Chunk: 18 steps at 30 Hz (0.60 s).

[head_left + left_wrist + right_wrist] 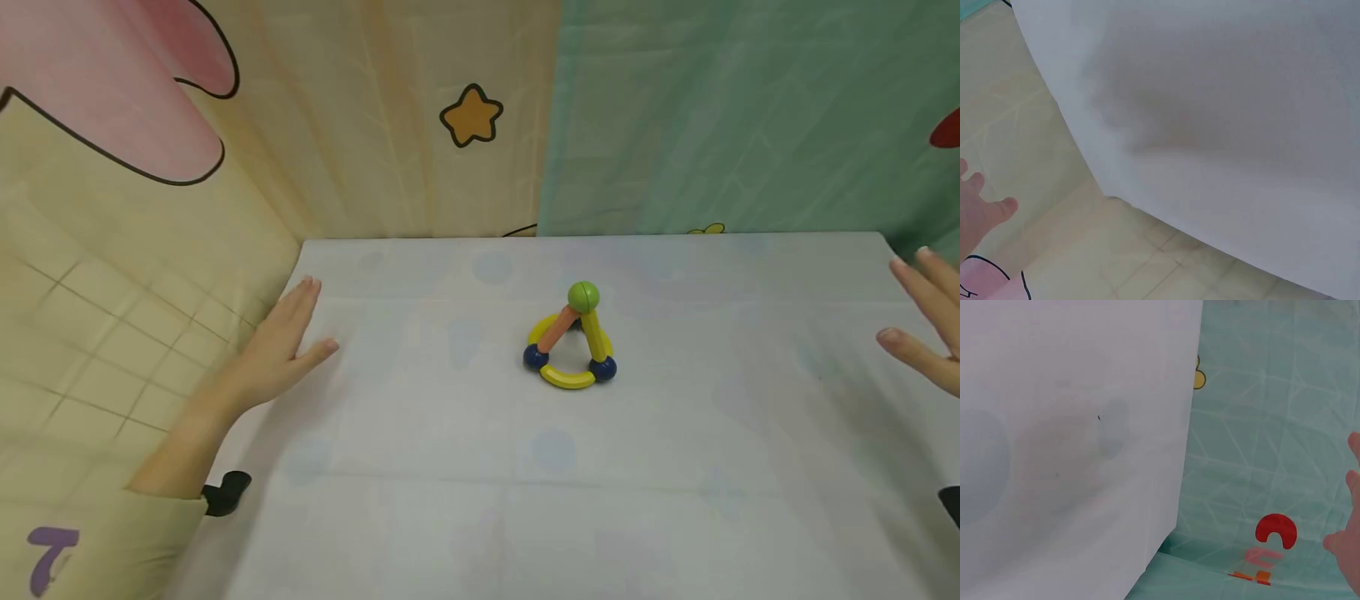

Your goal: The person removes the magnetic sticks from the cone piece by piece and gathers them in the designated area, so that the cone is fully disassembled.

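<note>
A small pyramid of toy rods and balls (567,380) stands on the table, right of the middle in the head view. Its curved yellow pieces form a ring with dark blue balls, and an orange rod (556,332) and a yellow rod (593,336) rise to a green ball (583,297) on top. Over the table's left edge hovers my left hand (273,354), fingers straight, thumb apart, holding nothing. At the right border my right hand (933,321), partly cut off, has its fingers spread and holds nothing. Both hands are well away from the pyramid.
The white table (450,533) has faint pale spots. Behind it hangs a curtain (337,125), yellowish on the left and green on the right, with an orange star (472,116). The table's corner edges show in both wrist views.
</note>
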Motion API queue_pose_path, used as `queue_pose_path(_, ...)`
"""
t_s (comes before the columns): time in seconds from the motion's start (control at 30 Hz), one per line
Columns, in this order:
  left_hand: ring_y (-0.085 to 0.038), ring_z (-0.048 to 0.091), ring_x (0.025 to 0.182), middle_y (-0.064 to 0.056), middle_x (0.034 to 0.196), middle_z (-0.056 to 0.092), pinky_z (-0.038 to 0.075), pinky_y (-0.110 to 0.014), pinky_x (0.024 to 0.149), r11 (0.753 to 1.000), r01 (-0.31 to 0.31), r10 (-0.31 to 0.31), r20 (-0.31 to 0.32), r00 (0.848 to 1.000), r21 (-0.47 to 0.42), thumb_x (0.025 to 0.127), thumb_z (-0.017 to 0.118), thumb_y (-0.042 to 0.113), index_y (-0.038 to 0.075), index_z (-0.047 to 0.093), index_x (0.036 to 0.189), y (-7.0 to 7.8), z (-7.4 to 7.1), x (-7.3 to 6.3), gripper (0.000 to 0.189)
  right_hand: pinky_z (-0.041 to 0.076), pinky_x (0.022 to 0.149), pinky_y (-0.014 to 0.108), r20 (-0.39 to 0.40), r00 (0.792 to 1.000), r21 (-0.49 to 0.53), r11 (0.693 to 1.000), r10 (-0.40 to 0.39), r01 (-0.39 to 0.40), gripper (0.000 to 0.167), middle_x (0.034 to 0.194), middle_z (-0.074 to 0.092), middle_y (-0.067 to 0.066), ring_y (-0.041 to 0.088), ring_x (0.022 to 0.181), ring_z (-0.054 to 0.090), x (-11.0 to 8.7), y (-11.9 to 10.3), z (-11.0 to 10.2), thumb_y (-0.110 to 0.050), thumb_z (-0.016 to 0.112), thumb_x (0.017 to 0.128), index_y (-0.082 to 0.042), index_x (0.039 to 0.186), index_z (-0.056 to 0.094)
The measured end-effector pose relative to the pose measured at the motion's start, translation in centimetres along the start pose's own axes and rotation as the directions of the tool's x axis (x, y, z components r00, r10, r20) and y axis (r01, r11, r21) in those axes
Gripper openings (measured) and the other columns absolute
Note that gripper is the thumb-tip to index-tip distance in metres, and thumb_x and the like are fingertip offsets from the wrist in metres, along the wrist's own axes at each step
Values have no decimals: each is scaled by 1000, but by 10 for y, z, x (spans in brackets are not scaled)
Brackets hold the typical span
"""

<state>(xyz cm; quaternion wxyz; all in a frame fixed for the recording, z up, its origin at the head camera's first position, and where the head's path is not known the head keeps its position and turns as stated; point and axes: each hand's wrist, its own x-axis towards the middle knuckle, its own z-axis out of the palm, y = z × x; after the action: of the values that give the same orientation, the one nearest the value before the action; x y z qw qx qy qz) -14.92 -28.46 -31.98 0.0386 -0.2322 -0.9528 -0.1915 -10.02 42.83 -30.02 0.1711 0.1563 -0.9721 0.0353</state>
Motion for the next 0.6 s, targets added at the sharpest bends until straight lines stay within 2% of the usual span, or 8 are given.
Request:
queue_pose_path(0.03, -39, 5, 139, -24, 152, 7, 7, -56, 109, 998, 4, -3, 9, 1000, -60, 94, 53, 33, -1, 8, 148, 3, 2, 1, 78, -4, 106, 58, 6, 998, 39, 997, 67, -68, 79, 154, 0, 15, 38, 139, -3, 2, -4, 0, -58, 41, 92, -15, 150, 9)
queue_pose_path(0.1, -38, 6, 139, -23, 152, 9, 9, -56, 108, 981, 24, -18, 34, 999, -193, 94, 55, 29, 0, 10, 148, 9, 5, 3, 76, -6, 106, 59, 15, 994, 103, 989, 107, -108, 79, 154, 1, 16, 39, 139, -4, 7, -11, -1, -51, 47, 92, -13, 150, 9)
queue_pose_path(0.3, -33, 32, 131, -12, 146, 32, 32, -54, 99, 896, 73, -75, 14, 997, -438, 91, 62, 21, 9, 33, 144, 32, 15, 12, 62, 1, 105, 61, 18, 999, 280, 959, 30, -34, 75, 152, 11, 24, 42, 138, 8, 21, -35, -8, -31, 56, 92, -4, 148, 15)
queue_pose_path(0.37, -30, 37, 129, -9, 143, 37, 36, -51, 98, 858, 66, -76, 0, 997, -510, 90, 64, 18, 9, 38, 141, 40, 20, 18, 58, 3, 103, 64, 36, 999, 323, 946, 22, -33, 74, 150, 15, 26, 44, 136, 12, 26, -44, -10, -25, 59, 90, -4, 148, 17)
queue_pose_path(0.47, -25, 39, 129, -5, 143, 38, 39, -45, 98, 783, 78, -75, 30, 997, -617, 89, 65, 17, 10, 40, 139, 55, 26, 28, 57, 6, 101, 67, 78, 996, 393, 917, 41, -69, 74, 148, 21, 27, 45, 134, 16, 34, -59, -13, -17, 64, 87, -7, 148, 22)
queue_pose_path(0.5, -24, 39, 129, -4, 143, 38, 40, -44, 97, 760, 87, -73, 48, 996, -644, 88, 65, 17, 11, 41, 139, 59, 27, 31, 57, 8, 107, 60, 86, 995, 402, 913, 46, -77, 75, 147, 24, 25, 37, 135, 20, 37, -64, -14, -15, 66, 86, -8, 147, 24)
queue_pose_path(0.57, -24, 40, 128, -3, 142, 38, 42, -42, 96, 720, 107, -67, 84, 994, -686, 88, 66, 18, 12, 41, 138, 69, 30, 38, 57, 16, 112, 38, 67, 997, 423, 904, 35, -61, 73, 147, 32, 6, 17, 131, 28, 43, -74, -15, -12, 69, 82, -10, 145, 32)
queue_pose_path(0.6, -23, 41, 128, -3, 142, 39, 43, -40, 95, 703, 113, -64, 96, 993, -702, 87, 67, 17, 13, 42, 138, 74, 32, 42, 56, 19, 109, 26, 56, 998, 435, 899, 26, -48, 71, 145, 35, -3, 8, 127, 30, 47, -79, -14, -11, 71, 81, -11, 143, 36)
